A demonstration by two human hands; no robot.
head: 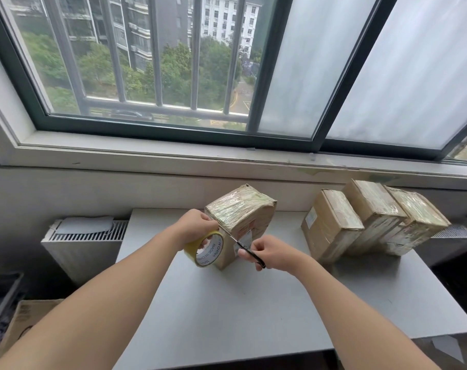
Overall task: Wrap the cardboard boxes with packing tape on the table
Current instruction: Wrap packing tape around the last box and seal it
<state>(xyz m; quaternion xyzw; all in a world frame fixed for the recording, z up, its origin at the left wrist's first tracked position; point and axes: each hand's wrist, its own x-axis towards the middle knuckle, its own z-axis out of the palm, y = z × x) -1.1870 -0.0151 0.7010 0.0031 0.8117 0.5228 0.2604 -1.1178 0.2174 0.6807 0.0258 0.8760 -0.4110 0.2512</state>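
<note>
L hand (197, 227) curled round tape roll (208, 249), fingers thru its core; roll touches box (243, 214) at box's 8 o'clock. R hand (269, 252) grips scissors (237, 241), tips aimed 10 o'clock at box's left edge. Box stands centre of table (227, 303), 12 o'clock from both hands. 3 taped boxes (371, 222) at its 3 o'clock.

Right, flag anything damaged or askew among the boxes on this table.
The box being taped has a frayed top corner and a crumpled right edge. The three boxes on the right lean tilted against one another, tape wrinkled. Nothing spilled.
</note>
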